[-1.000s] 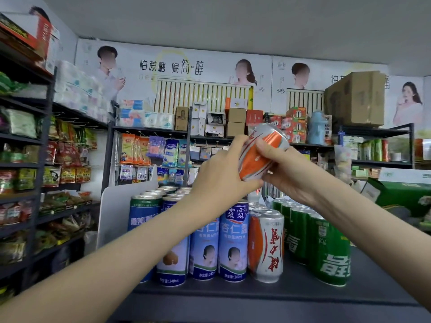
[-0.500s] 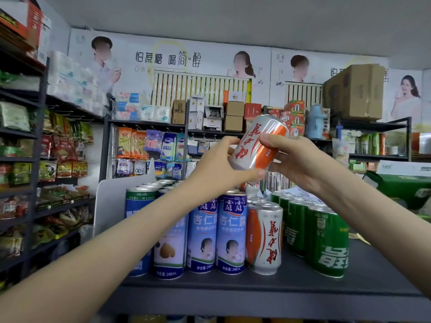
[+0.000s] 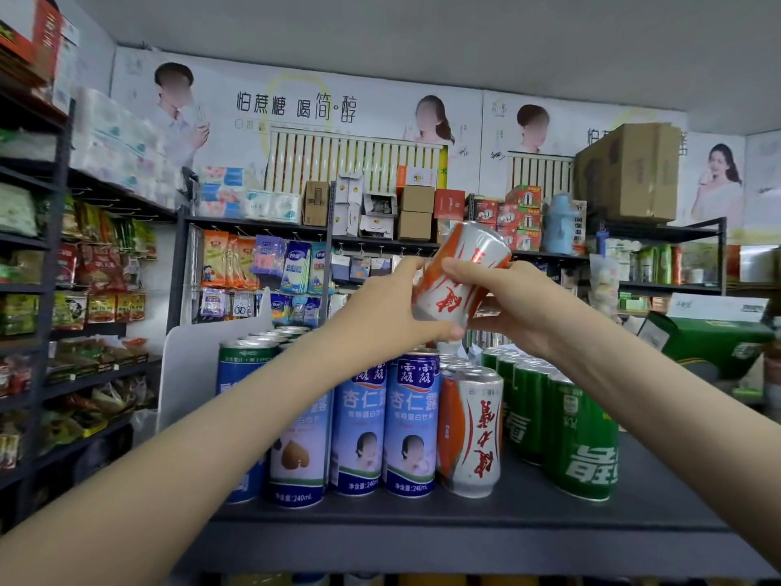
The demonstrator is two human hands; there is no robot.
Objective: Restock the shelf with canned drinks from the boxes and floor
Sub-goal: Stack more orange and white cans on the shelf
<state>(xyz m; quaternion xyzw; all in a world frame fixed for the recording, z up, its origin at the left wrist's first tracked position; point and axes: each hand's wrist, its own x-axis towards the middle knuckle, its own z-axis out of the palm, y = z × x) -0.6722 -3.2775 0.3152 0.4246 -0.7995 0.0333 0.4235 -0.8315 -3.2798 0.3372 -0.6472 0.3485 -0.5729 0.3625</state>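
Turned since a second ago, the tilted white-and-orange drink can (image 3: pixel 460 277) is clasped by left hand (image 3: pixel 393 315) and right hand (image 3: pixel 507 302) above the dark metal shelf (image 3: pixel 422 526) — not yet placed. Standing cans (image 3: pixel 410 429) already fill its middle — the right end looks open.

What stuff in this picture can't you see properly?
All in the head view:
- Held can: the left hand and right hand cover part of its label.
- Leftmost blue can: mostly hidden by the left forearm.
- Back-row cans: only the tops show, so they can't be counted.
- Floor: out of frame below the shelf.
- Far packets: the print is too small to read.
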